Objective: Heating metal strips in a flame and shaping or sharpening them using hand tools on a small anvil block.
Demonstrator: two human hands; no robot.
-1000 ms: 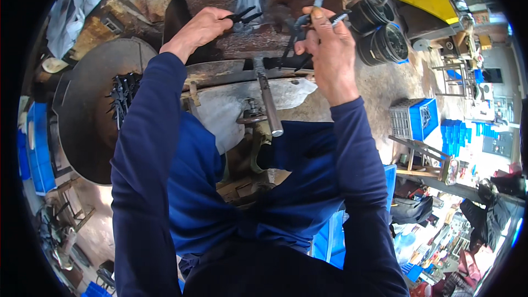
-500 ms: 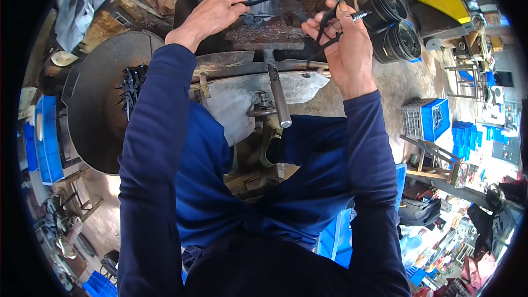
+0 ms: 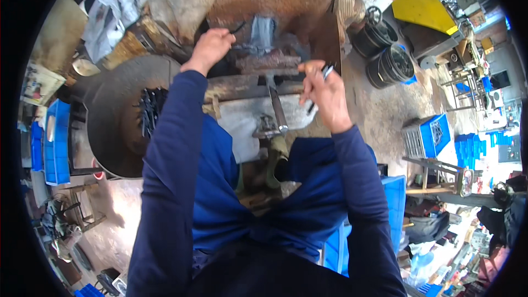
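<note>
My left hand (image 3: 212, 48) is closed in a pinch on a slim dark metal piece (image 3: 240, 26), whose tip sticks out beyond the fingers. It hangs just left of a pale grey upright face (image 3: 263, 33), apart from it, at the back of the rusty workstand. My right hand (image 3: 324, 89) curls round dark metal pieces (image 3: 328, 71), mostly hidden by the fingers and blurred, right of the stand's front edge. Between the hands a rough brown ledge (image 3: 269, 64) lies below the grey face. A round metal bar (image 3: 278, 107) juts from it toward me.
On the left, a wide dark metal pan (image 3: 113, 132) holds several dark metal pieces (image 3: 152, 109). Black buckets (image 3: 389, 66) stand at the right, with a yellow panel (image 3: 423, 12) behind. A blue crate (image 3: 434, 135) sits farther right. A pale sheet (image 3: 236, 124) lies before my knees.
The left hand has drawn its dark piece back from the pale grey face. My right hand has come lower and turned, so its pieces show less. The whole view has shifted.
</note>
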